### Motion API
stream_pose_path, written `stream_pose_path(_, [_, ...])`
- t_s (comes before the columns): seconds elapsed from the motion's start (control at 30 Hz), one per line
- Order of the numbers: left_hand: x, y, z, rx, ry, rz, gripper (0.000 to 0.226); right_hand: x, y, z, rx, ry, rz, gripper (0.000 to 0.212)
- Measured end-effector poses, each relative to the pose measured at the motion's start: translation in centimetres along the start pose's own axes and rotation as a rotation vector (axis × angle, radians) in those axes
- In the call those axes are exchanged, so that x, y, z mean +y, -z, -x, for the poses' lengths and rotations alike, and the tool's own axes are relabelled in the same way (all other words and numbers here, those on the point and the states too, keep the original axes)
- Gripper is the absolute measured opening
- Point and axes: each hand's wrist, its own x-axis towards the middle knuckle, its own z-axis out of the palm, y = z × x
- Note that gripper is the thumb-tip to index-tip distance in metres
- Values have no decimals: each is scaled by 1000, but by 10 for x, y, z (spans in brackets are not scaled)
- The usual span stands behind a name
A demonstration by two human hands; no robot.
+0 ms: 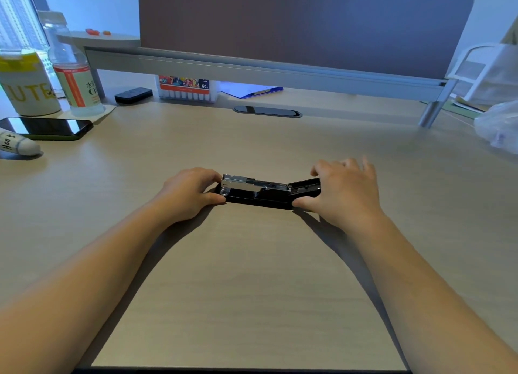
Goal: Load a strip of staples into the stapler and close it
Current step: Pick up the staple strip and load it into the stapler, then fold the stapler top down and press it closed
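Both ends of the open black stapler (258, 195), lying near the middle of a pale wood-grain desk (252, 289) with its silver magazine up, are covered. The left hand (187, 194) pinches the left end, and the right hand (343, 188), fingers blurred, clasps the raised lid. Staples inside cannot be made out. A grey partition screen (294, 23) stands at the far edge.

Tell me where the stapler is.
Head view, centre: the stapler lies open on the desk between the left hand and the right hand, which grip its ends.
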Motion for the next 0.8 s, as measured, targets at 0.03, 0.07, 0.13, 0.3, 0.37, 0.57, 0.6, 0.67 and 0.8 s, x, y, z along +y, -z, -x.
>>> stream_pose_path(0.03, [0,1,0,1,5,6,36,3,1,-1,-13,-47,13,59])
stream_pose_path(0.07, [0,1,0,4,8,12,37,5,3,-1,-29,-92,16,62])
stream_pose_path(0.13, [-2,1,0,6,13,26,36,10,8,-2,-60,-160,-47,67])
stream_pose_path(0.3, [-3,0,1,23,29,57,36,26,18,-4,-27,-124,-513,59])
stream_pose_path(0.37, [-3,0,0,24,31,58,36,30,20,-4,21,-100,-720,59])
stream_pose_path(0.57, [0,-1,0,13,15,25,36,18,11,-10,158,-91,-1231,52])
stream_pose_path(0.6, [1,-2,-1,13,16,19,36,14,10,-12,157,-96,-1300,50])
stream_pose_path(0.67, [4,-3,-1,7,15,12,36,6,8,-15,121,-78,-1357,43])
stream_pose_path(0.8, [9,-6,-3,7,-4,25,37,-12,7,-18,26,52,-1102,39])
